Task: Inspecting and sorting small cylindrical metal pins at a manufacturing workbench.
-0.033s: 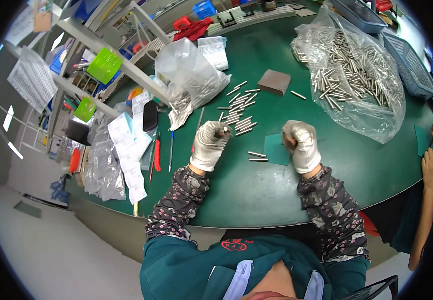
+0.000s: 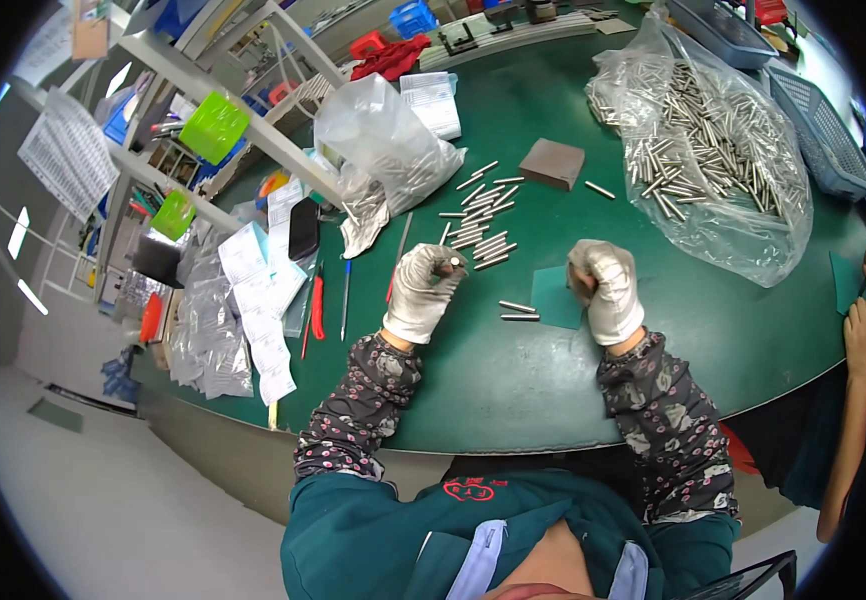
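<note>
Red lettering on a teal shirt (image 2: 373, 530) was the clearest writing; the papers' print was too small to read.
On the shirt's chest, a few capital letters stood inside a rounded red outline (image 2: 469, 491), with more red characters just above it, partly lost in the folds. A white sheet (image 2: 68, 150) that hung at the upper left bore close rows of dark print, blurred beyond reading. The long white papers (image 2: 258, 325) on the table's left side carried faint lines and print, also illegible. The folded white paper (image 2: 431, 103) behind the plastic bag (image 2: 368, 125) showed pale marks, none of them readable.
</note>
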The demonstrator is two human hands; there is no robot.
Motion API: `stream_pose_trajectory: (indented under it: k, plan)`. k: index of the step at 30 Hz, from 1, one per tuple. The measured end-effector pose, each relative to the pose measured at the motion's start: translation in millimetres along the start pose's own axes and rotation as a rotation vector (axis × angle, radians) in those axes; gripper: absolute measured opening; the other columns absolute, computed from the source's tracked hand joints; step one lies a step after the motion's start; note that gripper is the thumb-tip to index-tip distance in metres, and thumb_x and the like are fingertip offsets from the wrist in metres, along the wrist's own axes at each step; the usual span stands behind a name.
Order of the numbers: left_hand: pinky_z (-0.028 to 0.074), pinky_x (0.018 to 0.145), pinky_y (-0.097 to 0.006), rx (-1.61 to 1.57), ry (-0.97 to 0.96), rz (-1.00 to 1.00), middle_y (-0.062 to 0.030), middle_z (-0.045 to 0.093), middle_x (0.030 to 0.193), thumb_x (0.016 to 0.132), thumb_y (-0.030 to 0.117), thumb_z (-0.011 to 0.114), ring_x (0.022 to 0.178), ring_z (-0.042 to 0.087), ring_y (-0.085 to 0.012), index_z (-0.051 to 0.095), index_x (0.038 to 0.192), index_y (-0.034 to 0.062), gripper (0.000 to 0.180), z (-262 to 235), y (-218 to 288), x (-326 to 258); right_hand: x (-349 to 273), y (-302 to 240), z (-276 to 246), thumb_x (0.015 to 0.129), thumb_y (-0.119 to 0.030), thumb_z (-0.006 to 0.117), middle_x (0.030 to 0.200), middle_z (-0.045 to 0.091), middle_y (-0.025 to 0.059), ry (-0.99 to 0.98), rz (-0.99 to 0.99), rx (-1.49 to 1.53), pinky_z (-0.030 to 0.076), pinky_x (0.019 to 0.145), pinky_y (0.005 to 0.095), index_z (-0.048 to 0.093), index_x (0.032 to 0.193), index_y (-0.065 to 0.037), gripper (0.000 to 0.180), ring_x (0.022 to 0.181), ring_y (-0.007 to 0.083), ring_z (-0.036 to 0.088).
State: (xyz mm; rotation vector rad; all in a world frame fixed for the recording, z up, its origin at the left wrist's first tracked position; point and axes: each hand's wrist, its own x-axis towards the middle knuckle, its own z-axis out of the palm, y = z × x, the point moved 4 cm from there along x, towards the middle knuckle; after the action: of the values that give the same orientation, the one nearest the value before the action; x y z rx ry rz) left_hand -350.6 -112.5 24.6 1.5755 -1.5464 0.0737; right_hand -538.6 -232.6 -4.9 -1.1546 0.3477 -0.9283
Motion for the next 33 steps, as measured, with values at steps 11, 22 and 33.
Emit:
stream_pose_trajectory:
  k: [11, 22, 33]
  plan:
    - [0.042, 0.057, -0.023, -0.058, 0.051, 0.073, -0.0021, 0.058, 0.075, 0.066, -0.012, 0.063, 0.061, 0.049, -0.0102, 0.059, 0.081, 0.0051, 0.023, 5, -20, -22, -3, -7, 9, 0.086, -0.036, 0.044, 0.057, 0.027, -0.0028, -0.096, -0.081, -0.007, 0.019, 0.046, 0.0235, 0.032, 0.06, -0.009, 0.039, 0.051, 0.0068, 0.025]
    - [0.042, 0.057, -0.022, 0.013, 0.019, 0.027, -0.0008, 0.055, 0.073, 0.066, -0.009, 0.065, 0.06, 0.047, -0.0092, 0.059, 0.08, 0.0053, 0.021, 9, -26, -24, -2, -8, 6, 0.086, -0.041, 0.042, 0.055, 0.027, -0.0028, -0.094, -0.091, -0.054, 0.019, 0.045, 0.0239, 0.031, 0.058, -0.009, 0.044, 0.049, 0.0074, 0.025]
    - [0.042, 0.056, -0.022, 0.042, 0.017, -0.031, 0.0, 0.052, 0.072, 0.067, -0.005, 0.068, 0.061, 0.047, -0.0085, 0.06, 0.08, 0.0057, 0.019, 13, -28, -25, -2, -7, 5, 0.086, -0.044, 0.042, 0.056, 0.028, -0.0027, -0.082, -0.066, -0.046, 0.019, 0.045, 0.0234, 0.032, 0.058, -0.009, 0.045, 0.049, 0.0074, 0.026]
